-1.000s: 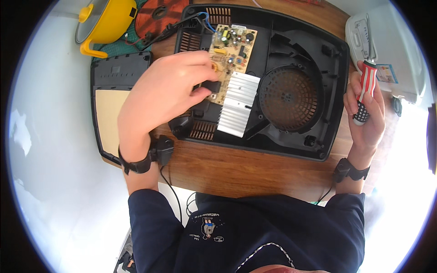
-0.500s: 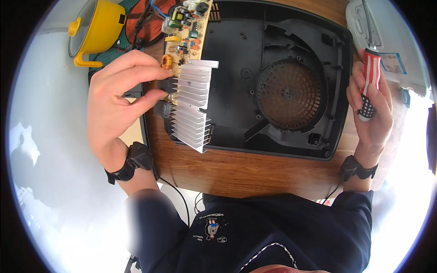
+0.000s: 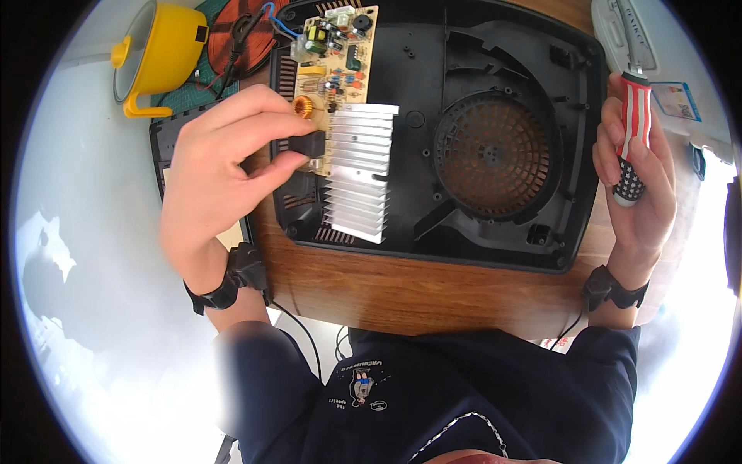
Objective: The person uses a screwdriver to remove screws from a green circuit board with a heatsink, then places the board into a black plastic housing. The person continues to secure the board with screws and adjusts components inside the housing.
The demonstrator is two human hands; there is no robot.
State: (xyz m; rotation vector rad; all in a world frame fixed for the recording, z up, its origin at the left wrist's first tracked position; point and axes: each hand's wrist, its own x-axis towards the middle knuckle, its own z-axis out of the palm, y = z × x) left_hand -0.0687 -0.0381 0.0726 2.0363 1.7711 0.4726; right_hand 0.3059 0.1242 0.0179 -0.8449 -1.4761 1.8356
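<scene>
My left hand point(image 3: 232, 155) pinches a black block-shaped part on the left edge of a circuit board point(image 3: 357, 66). A silver finned heat sink point(image 3: 359, 143) is attached to the board's near half, and a copper-wound coil point(image 3: 303, 107) sits just beyond my fingertips. Board and heat sink are over the left part of a black plastic housing point(image 3: 379, 209); whether they touch it I cannot tell. In my right hand point(image 3: 641, 158), at the housing's right side, is a screwdriver point(image 3: 635, 116) with a red-and-white striped, starred handle. Its shaft points away from me.
A round vent grille point(image 3: 491, 155) is moulded into the housing, which lies on a wooden table point(image 3: 417, 298). At the far left are a yellow pot point(image 3: 166, 50) and a copper coil disc point(image 3: 239, 39) on a green mat. A pale case point(image 3: 665, 46) stands at the far right.
The circuit board and heat sink have moved right over the housing with my left hand and now look flatter. My right hand with the screwdriver has shifted slightly to the right.
</scene>
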